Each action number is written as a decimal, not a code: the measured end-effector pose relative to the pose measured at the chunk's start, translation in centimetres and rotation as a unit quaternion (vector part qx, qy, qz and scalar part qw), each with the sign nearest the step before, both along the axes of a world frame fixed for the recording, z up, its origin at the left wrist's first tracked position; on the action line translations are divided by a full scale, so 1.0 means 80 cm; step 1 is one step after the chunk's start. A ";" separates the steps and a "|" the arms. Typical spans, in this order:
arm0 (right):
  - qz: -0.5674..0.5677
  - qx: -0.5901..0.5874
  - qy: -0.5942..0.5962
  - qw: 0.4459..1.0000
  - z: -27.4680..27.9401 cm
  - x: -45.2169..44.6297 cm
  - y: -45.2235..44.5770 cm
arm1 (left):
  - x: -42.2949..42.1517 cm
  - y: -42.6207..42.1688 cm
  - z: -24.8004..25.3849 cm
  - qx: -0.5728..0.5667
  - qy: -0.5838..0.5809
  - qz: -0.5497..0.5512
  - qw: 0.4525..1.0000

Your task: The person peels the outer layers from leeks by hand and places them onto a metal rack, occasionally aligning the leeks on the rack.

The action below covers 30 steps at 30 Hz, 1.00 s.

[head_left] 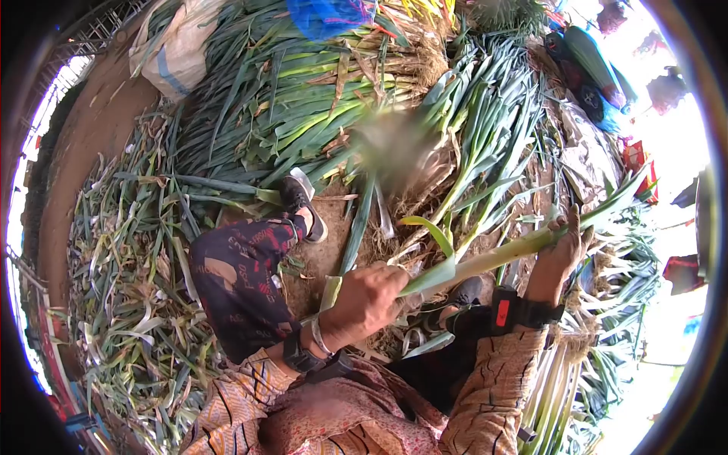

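A long leek lies slantwise between my two hands, its green leaves pointing to the upper right. My left hand is closed, knuckles up, near the leek's lower left end, where a green leaf meets the fist. Farther right, my right hand is wrapped round the leek from below, near the start of the leaves, with some fingertips showing above it. A yellow-green leaf curls up from the leek's left part. What else my left fist holds is hidden.
A large pile of leeks fills the top. Cut leaves cover the ground at left. Cleaned leeks lie at lower right. A white sack and a blue plastic bag are at the top.
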State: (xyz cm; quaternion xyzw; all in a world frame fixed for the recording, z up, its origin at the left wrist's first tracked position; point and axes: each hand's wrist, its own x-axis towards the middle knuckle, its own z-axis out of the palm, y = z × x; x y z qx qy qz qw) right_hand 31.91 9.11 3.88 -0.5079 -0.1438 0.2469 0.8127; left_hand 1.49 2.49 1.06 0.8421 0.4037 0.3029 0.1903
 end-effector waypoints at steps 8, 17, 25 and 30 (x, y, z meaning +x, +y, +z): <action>0.036 -0.014 0.015 0.999 -0.013 0.008 -0.007 | -0.031 -0.005 0.020 -0.245 -0.197 -0.102 0.944; 0.044 -0.130 -0.353 0.925 -0.041 0.015 -0.019 | -0.028 -0.026 0.022 -0.046 -0.055 -0.045 0.996; 0.010 -0.067 -0.097 0.993 -0.006 -0.013 -0.003 | 0.006 0.003 0.016 -0.264 -0.363 -0.019 0.894; 0.008 -0.081 -0.073 0.994 -0.006 0.003 -0.002 | -0.058 0.010 0.017 -0.188 -0.110 -0.033 0.975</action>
